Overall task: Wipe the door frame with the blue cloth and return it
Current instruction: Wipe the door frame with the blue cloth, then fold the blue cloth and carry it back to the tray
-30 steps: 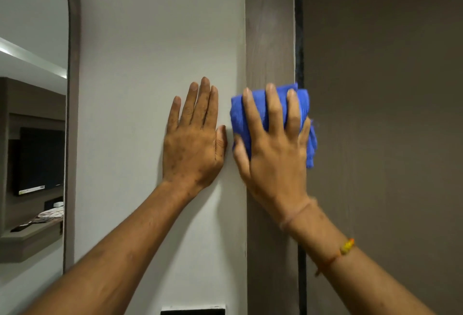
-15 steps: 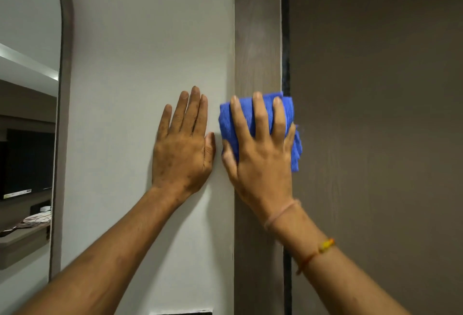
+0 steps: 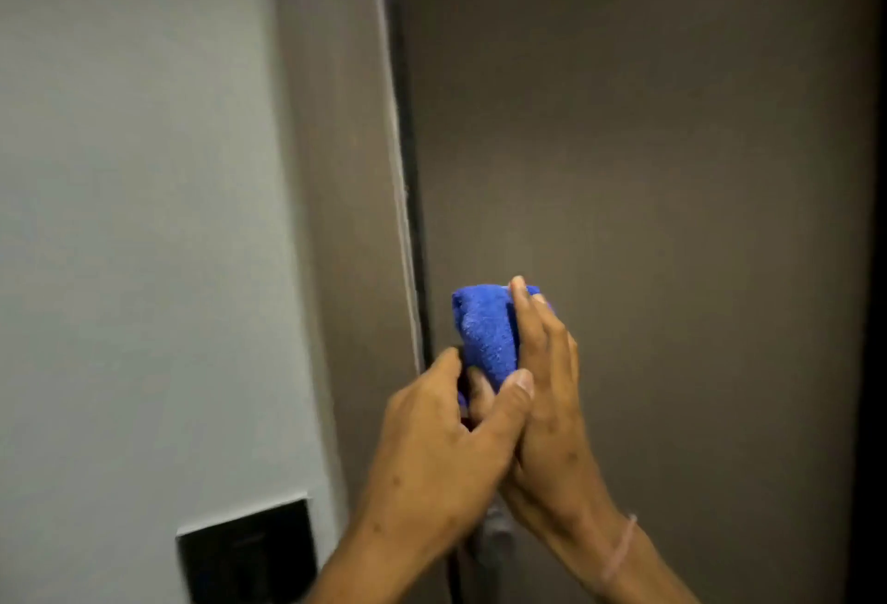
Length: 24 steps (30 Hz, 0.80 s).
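The blue cloth [image 3: 487, 334] is bunched up and held away from the surface, in front of the dark gap between the brown door frame [image 3: 336, 200] and the door [image 3: 648, 219]. My right hand [image 3: 547, 378] grips the cloth from the right side, fingers pointing up. My left hand [image 3: 451, 430] closes on the cloth's lower end, its thumb across the right hand. Both hands are off the frame and the wall.
A pale grey wall [image 3: 134, 219] fills the left. A black wall panel [image 3: 249, 555] sits low on it. A metal door handle [image 3: 497, 529] is partly hidden behind my wrists. The view is motion-blurred.
My left hand left the wall and joined the right on the cloth. The right hand pulled the cloth off the frame and bunched it. The view swung right and down.
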Tool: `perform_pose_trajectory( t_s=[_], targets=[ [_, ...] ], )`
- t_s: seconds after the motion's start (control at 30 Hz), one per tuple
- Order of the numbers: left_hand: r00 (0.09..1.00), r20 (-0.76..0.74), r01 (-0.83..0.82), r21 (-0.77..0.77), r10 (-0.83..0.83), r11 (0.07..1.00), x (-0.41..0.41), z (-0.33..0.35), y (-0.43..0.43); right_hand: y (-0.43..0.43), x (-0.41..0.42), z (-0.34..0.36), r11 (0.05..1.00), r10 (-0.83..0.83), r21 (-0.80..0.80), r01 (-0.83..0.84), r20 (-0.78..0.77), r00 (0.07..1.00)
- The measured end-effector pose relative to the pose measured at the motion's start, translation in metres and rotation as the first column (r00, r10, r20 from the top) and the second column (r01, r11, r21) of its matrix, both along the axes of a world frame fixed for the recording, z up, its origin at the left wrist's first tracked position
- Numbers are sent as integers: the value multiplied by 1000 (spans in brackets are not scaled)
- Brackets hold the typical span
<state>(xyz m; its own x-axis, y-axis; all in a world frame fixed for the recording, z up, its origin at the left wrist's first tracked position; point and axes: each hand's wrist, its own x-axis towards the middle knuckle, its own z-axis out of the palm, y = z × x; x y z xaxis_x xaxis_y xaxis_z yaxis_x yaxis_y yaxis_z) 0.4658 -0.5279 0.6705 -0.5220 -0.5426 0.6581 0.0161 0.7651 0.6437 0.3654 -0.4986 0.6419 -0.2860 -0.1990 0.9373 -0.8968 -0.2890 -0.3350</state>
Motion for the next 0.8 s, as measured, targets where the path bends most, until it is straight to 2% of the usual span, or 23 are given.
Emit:
perform_pose_trajectory(
  t_s=[0.07, 0.13, 0.23, 0.27, 0.3, 0.37, 0.4, 0.43, 0.47, 0.57, 0.7, 0.8],
  targets=[
    [977, 119, 163, 116, -177, 980, -33, -24, 19, 40, -25, -35, 988, -83, 129, 81, 11, 997],
    [927, 184, 290, 204, -328, 935, -62, -45, 33, 83, -48, -63, 954, -111, 289, 83, 82, 991],
    [780, 297, 450, 345, -551, 824, -116, -90, 73, 166, -85, -113, 892, -208, 449, 45, 321, 924],
    [732, 311, 476, 403, -606, 782, -131, -105, 87, 193, -95, -129, 894, -221, 449, -9, 456, 862],
    [691, 310, 493, 458, -653, 740, -143, -119, 103, 216, -104, -143, 909, -197, 406, -95, 619, 760],
    [574, 291, 513, 600, -765, 614, -170, -150, 144, 268, -121, -174, 957, -38, 153, -246, 908, 417],
    [513, 284, 510, 658, -810, 554, -186, -166, 170, 295, -130, -192, 966, 86, -22, -259, 968, 238],
    [468, 272, 504, 700, -841, 506, -201, -181, 193, 320, -139, -210, 963, 175, -148, -226, 979, 107],
    [440, 271, 495, 723, -856, 483, -214, -195, 212, 341, -146, -227, 962, 214, -206, -178, 976, 30],
    [365, 273, 434, 796, -890, 422, -270, -245, 282, 414, -173, -283, 976, 211, -216, -20, 967, -145],
    [272, 339, 152, 909, -901, 388, -338, -328, 366, 501, -209, -351, 989, -3, 39, 143, 970, -245],
    [175, 391, -10, 918, -903, 396, -392, -417, 435, 563, -247, -427, 929, -135, 245, 278, 923, -360]
  ],
)
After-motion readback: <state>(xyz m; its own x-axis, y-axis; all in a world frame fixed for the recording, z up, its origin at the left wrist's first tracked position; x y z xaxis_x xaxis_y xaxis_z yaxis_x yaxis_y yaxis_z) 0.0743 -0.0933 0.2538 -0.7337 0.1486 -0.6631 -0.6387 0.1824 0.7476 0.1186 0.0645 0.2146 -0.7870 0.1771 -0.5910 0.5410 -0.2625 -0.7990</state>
